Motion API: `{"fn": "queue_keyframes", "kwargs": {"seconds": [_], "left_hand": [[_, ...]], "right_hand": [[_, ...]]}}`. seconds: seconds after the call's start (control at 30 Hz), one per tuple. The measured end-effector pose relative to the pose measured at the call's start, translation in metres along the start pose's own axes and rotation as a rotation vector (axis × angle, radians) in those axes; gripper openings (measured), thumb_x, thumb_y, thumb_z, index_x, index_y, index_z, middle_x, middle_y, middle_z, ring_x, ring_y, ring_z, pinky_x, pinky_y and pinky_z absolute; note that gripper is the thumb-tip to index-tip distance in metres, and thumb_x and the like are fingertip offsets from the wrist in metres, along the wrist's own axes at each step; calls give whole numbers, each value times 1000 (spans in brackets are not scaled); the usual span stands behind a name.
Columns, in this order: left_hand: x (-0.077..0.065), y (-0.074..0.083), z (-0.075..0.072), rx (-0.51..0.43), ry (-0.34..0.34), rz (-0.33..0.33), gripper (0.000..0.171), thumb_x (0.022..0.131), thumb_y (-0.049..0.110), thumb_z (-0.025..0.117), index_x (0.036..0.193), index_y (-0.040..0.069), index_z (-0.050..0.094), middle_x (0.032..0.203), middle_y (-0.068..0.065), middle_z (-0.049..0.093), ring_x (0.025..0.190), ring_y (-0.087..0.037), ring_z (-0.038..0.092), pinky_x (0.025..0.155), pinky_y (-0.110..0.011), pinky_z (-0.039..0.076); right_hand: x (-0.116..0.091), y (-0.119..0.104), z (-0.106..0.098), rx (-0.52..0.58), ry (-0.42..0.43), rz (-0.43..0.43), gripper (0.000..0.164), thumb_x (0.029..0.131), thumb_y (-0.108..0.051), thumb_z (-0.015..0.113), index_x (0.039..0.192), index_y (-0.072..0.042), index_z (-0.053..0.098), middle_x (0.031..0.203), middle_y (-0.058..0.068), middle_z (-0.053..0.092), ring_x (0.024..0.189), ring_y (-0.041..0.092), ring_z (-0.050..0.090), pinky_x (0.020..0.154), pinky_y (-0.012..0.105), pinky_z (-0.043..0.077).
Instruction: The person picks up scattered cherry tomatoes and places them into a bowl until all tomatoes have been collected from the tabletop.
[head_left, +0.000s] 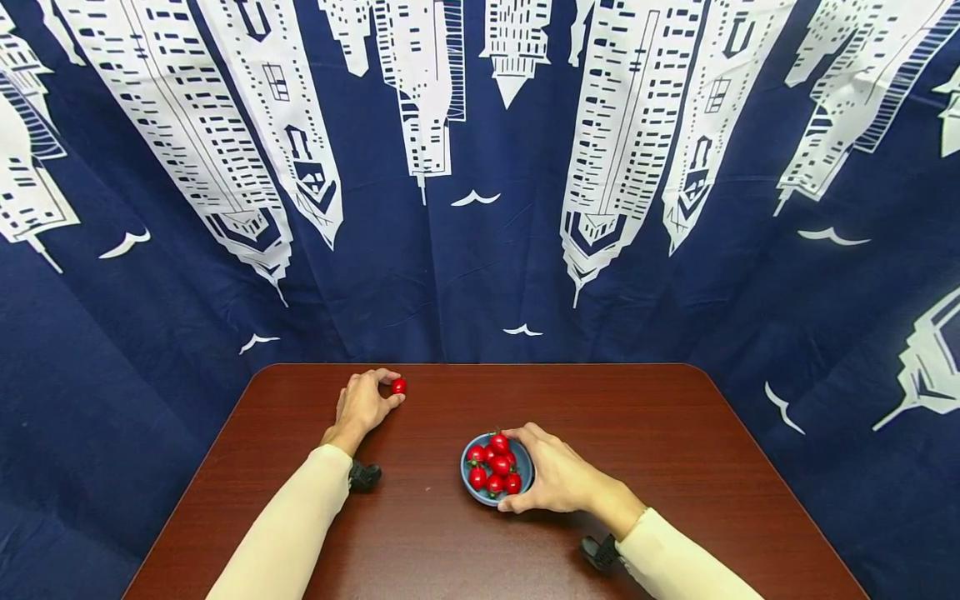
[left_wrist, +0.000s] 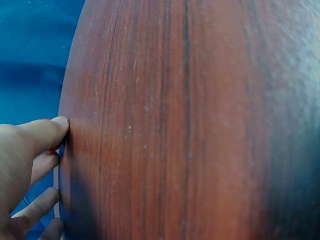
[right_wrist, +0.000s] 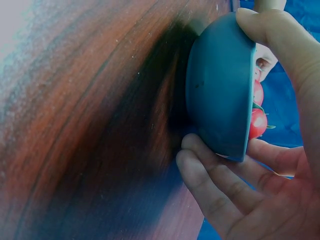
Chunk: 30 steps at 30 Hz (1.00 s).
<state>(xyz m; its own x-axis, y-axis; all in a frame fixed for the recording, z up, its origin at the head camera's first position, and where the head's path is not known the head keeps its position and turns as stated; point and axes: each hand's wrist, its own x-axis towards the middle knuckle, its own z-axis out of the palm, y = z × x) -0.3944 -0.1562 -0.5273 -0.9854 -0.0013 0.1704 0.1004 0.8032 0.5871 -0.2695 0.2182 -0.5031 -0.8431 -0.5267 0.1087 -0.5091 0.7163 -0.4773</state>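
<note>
Near the far left edge of the table, my left hand (head_left: 362, 406) pinches a single red cherry tomato (head_left: 398, 386) between thumb and fingers. In the left wrist view the thumb (left_wrist: 42, 134) covers most of that tomato, and only slivers of red show around it. My right hand (head_left: 558, 477) holds a small blue bowl (head_left: 527, 469) from its right side, thumb at the near rim and fingers at the far rim. Several cherry tomatoes (head_left: 501, 464) with green stems fill the bowl. Seen from the right wrist, the bowl's outer wall (right_wrist: 220, 85) lies between thumb and fingers.
Both hands are over a reddish-brown wooden table (head_left: 600, 400) with rounded far corners. A dark blue curtain (head_left: 480, 275) printed with white buildings and birds hangs behind it and at both sides. Each wrist wears a small black device (head_left: 365, 476).
</note>
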Motion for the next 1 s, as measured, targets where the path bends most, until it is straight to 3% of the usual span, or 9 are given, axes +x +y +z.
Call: {"fn": "queue_keyframes", "kwargs": {"seconds": [0.63, 1.0], "left_hand": [[-2, -3, -5, 6, 18, 32, 38, 97, 23, 96, 132, 14, 84, 135, -12, 85, 135, -42, 74, 117, -64, 59], [-11, -6, -13, -3, 31, 56, 35, 98, 20, 95, 129, 11, 83, 129, -14, 83, 119, -36, 78, 110, -58, 62]], "right_hand": [[0, 0, 0, -4, 25, -15, 105, 75, -57, 107, 157, -7, 64, 135, 2, 72, 117, 20, 78, 104, 38, 68], [0, 0, 0, 0, 40, -28, 104, 74, -57, 108, 155, -7, 66, 134, 0, 73, 117, 19, 78, 105, 38, 67]]}}
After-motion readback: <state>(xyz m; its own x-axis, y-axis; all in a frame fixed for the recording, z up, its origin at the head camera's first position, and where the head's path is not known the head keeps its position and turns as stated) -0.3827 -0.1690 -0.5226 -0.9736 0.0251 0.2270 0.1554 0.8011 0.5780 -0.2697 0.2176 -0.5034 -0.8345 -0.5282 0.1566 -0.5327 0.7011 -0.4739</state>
